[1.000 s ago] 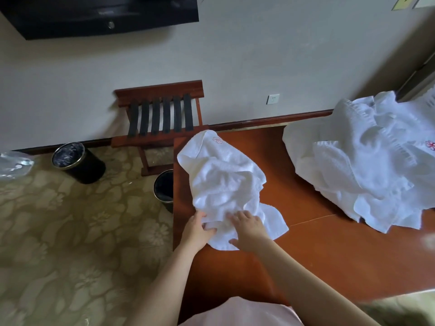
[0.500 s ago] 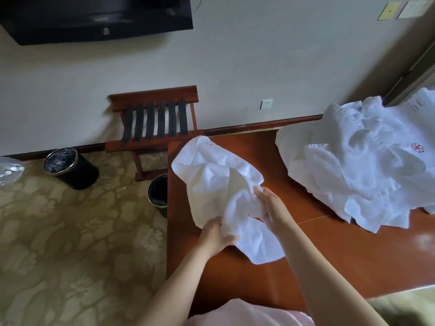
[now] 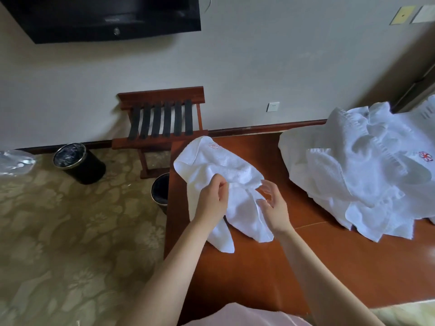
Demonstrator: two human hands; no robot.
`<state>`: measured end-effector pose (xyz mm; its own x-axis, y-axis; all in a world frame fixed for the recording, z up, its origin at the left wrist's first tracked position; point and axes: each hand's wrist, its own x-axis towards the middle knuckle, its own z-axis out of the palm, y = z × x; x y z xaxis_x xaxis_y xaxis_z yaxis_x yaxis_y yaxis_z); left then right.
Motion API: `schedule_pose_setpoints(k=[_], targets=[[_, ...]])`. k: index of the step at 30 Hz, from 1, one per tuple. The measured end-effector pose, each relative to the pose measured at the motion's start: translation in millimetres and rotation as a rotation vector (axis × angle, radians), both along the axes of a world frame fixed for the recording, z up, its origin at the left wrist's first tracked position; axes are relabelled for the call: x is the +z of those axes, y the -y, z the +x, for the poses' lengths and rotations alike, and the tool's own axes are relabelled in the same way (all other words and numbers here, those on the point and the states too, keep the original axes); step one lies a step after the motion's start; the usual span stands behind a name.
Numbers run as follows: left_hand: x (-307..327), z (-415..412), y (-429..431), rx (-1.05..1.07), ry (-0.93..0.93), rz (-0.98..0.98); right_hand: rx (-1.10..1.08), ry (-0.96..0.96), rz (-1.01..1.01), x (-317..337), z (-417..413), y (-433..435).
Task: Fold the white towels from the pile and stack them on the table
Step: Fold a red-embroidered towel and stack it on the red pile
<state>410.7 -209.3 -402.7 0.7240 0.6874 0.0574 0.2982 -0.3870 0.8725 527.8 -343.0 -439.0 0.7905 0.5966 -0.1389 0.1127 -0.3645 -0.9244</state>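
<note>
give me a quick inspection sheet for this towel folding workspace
surface: brown wooden table, glossy, bare wood between the towels
job's things: crumpled white towel at the table's left end, not yet folded; pile of white towels at the right end; no folded stack seen
clutter: nothing seen on the table
grippers: left hand grips a bunch of the crumpled white towel; right hand close beside it, blurred, grasp unclear
cables: thin wire beside the tv
surroundings: luggage rack against the wall; black bin on patterned carpet; second bin at the table's left edge; wall socket
</note>
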Motion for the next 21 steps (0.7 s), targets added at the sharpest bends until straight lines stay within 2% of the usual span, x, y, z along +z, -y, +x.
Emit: schedule_pose_setpoints(k=[2,3,5,7,8,11,14,16,18,21], targets=[[-7,-9,6,-0.018,-0.041,0.028,0.348,-0.231,-0.087,3,5,-12],[-12,-17,8,-0.004,-0.062,0.025,0.486,-0.239,-0.212,-1,6,-16],[-25,-33,11,0.031,-0.081,-0.009,0.668,0.024,-0.53,-18,-1,-17],[-38,-46,13,0.004,-0.17,-0.058,0.717,0.293,-0.773,-38,-15,-8],[-44,-52,13,-0.035,-0.268,-0.079,0.695,0.381,-0.826,-47,-20,-1],[-65,-72,15,-0.097,-0.586,-0.132,0.572,0.431,-0.796,-64,-24,11],[-87,-90,26,0.008,-0.838,-0.044,0.524,0.246,-0.731,-60,-9,14],[-96,-97,32,0.137,-0.972,-0.055,0.574,0.193,-0.77,-57,0,17],[-101,-95,34,0.206,-0.993,-0.122,0.681,0.199,-0.867,-54,5,19],[-99,-79,26,0.345,-0.774,-0.315,0.746,0.139,-0.971,-47,3,18]])
